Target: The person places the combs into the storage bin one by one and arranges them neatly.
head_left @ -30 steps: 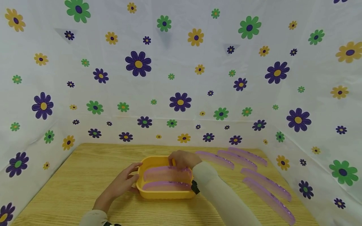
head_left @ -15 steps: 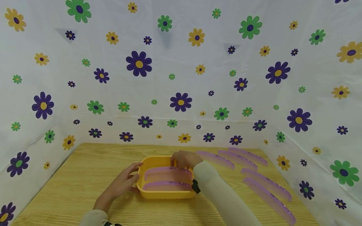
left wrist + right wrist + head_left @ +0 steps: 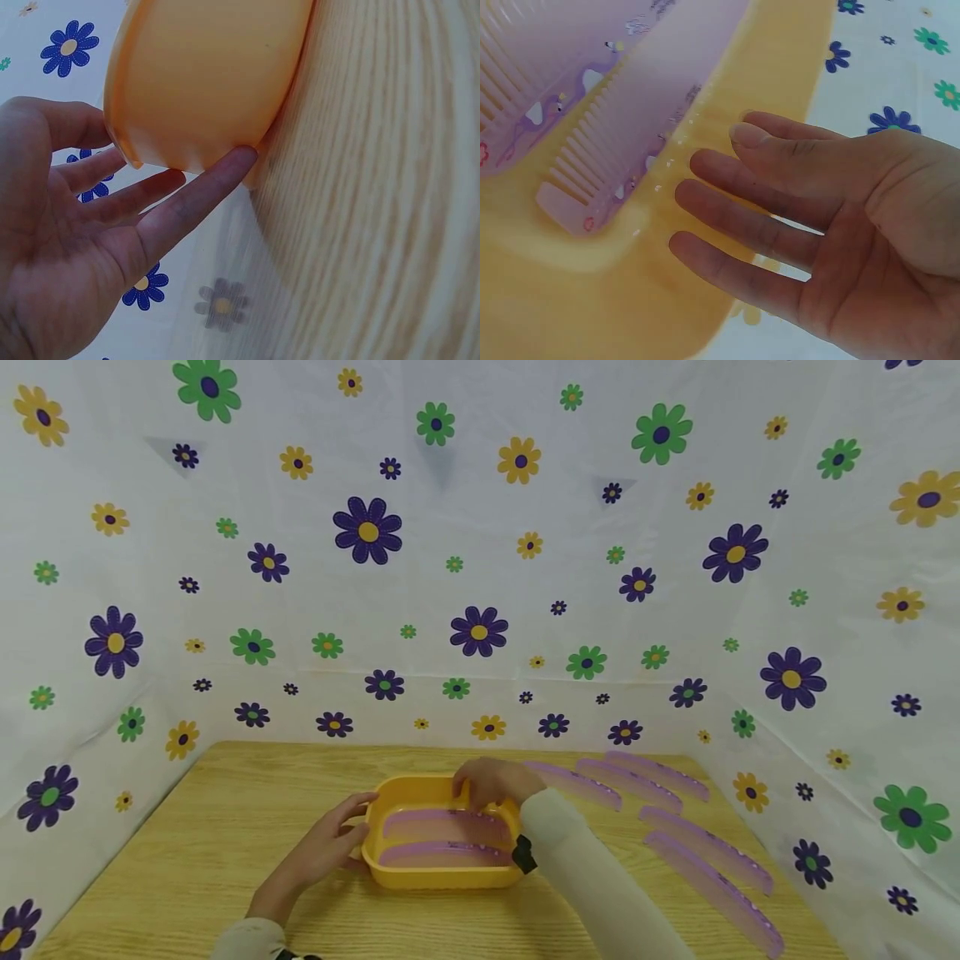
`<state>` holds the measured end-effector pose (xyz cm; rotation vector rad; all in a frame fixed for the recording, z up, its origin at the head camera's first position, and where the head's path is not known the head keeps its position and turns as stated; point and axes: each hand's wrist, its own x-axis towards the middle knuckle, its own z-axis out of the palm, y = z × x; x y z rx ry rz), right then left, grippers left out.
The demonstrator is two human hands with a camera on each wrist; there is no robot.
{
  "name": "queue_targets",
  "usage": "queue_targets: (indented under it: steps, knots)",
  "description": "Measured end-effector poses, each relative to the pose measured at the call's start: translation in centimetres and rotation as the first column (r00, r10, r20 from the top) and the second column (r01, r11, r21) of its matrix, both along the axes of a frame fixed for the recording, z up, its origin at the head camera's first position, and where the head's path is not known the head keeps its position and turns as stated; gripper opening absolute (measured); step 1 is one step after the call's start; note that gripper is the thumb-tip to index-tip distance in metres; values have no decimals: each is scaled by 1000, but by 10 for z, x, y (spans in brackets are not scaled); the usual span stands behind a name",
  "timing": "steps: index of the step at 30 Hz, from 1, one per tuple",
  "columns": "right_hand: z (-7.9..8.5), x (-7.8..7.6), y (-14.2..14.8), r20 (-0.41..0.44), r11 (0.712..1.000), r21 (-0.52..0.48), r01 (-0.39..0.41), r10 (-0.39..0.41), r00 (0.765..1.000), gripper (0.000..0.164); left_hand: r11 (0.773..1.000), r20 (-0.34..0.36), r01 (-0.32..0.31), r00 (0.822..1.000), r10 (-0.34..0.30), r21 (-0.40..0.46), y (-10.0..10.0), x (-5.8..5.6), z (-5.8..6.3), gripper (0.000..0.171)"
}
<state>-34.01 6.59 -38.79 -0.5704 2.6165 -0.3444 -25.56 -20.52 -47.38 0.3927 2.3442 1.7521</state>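
A yellow plastic basin (image 3: 442,880) stands on the wooden table with two translucent purple combs in it. The far comb (image 3: 427,824) lies along the back wall, the near comb (image 3: 442,856) along the front. My left hand (image 3: 322,847) rests against the basin's left end; in the left wrist view its thumb and fingers touch the outer wall, fairly straight. Over the basin's back right corner is my right hand (image 3: 495,782). In the right wrist view its fingers (image 3: 727,217) are extended and apart from the far comb (image 3: 652,90), holding nothing.
Several more purple combs lie on the table to the right: some at the back (image 3: 630,781), two nearer the right edge (image 3: 712,885). A white sheet with printed flowers (image 3: 480,585) walls in the table at the back and sides.
My right hand has let go of the far comb, which has gone from standing tilted to lying lower in the basin. The left hand has stayed at the basin's end.
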Motion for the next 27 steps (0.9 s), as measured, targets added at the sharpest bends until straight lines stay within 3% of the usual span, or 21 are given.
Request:
queue_targets:
  steps: [14, 20, 27]
  knots:
    - [16, 6, 26, -79, 996, -30, -84, 81, 994, 32, 1000, -18, 5, 1000, -5, -15, -1, -2, -2, 47]
    - [21, 15, 45, -61, 988, -114, -103, 97, 993, 33, 1000, -27, 9, 1000, -9, -7, 0, -1, -1, 47]
    - [18, 26, 72, -129, 975, -202, -98, 72, 989, 29, 1000, -19, 13, 1000, -13, -10, 0, -1, 0, 47]
